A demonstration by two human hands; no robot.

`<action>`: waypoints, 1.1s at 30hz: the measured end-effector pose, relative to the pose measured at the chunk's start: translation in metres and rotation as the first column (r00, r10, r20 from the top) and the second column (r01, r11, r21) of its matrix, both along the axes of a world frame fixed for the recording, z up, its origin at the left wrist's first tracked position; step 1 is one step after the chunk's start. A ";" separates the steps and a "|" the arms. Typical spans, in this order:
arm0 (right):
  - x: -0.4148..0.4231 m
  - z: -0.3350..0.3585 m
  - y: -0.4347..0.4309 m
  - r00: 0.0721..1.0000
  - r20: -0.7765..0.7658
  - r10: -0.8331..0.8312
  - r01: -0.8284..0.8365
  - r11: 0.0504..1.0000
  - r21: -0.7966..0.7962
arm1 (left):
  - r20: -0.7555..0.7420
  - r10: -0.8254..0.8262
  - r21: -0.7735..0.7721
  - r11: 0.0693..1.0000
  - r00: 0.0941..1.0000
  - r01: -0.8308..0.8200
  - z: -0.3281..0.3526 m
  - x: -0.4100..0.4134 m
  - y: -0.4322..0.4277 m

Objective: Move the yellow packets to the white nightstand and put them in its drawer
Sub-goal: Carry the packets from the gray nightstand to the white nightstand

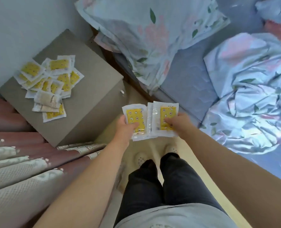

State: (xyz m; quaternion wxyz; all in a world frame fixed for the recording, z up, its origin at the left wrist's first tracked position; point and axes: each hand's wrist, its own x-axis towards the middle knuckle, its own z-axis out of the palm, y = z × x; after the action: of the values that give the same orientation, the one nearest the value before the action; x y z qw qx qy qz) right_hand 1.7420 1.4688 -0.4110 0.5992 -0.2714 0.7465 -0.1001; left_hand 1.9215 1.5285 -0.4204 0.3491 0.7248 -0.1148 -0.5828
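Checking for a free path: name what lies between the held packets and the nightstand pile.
Head view: between the held packets and the pile, only the nightstand, its bare top and side, plus a small white tab.

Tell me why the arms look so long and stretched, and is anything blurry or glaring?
Head view: the wide lens stretches the forearms toward the bottom corners; the held packets, gripped by the left hand and right hand, are fairly sharp; the pile of packets on the nightstand looks softer; the duvet shines pale at right; light is soft, without hard shadows.
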 end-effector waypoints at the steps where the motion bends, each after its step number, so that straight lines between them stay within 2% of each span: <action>1: -0.022 -0.002 0.014 0.999 0.000 -0.050 0.050 0.999 0.011 | -0.011 -0.053 -0.003 0.999 0.999 0.053 -0.001 -0.021 0.006; 6: -0.125 -0.004 0.094 0.957 -0.025 -0.288 0.289 0.957 0.024 | -0.060 -0.283 0.084 0.954 0.957 0.287 -0.014 -0.124 0.037; 11: -0.240 -0.004 0.184 0.865 -0.013 -0.502 0.502 0.865 -0.001 | -0.155 -0.522 0.111 0.834 0.838 0.540 -0.023 -0.241 0.088; 15: -0.343 0.001 0.277 0.750 -0.049 -0.659 0.660 0.752 -0.012 | -0.166 -0.697 0.068 0.698 0.698 0.713 -0.017 -0.345 0.139; 19: -0.447 0.008 0.380 0.626 -0.115 -0.772 0.774 0.632 -0.026 | -0.217 -0.846 0.001 0.498 0.487 0.867 -0.011 -0.462 0.206; 21: -0.493 0.010 0.434 0.565 -0.149 -0.811 0.816 0.576 -0.044 | -0.177 -0.901 0.013 0.401 0.397 0.916 -0.006 -0.522 0.242; 24: -0.551 0.016 0.516 0.420 -0.164 -0.893 0.902 0.431 -0.034 | -0.126 -0.944 0.038 0.303 0.305 0.952 0.002 -0.609 0.293; 29: -0.628 0.026 0.625 0.129 -0.136 -0.982 0.990 0.137 -0.047 | -0.124 -0.991 0.015 0.052 0.054 0.999 0.002 -0.732 0.370; 33: -0.685 0.026 0.686 -0.117 -0.122 -0.986 0.992 -0.110 -0.067 | -0.121 -0.980 -0.023 -0.154 -0.156 0.988 0.003 -0.833 0.423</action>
State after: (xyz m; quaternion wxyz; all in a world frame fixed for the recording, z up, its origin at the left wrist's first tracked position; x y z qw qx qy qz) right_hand 1.0565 2.1552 -0.3853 0.2806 0.3829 0.7395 -0.4772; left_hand 1.0889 1.9515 -0.4173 -0.2381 0.3686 -0.5851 -0.6820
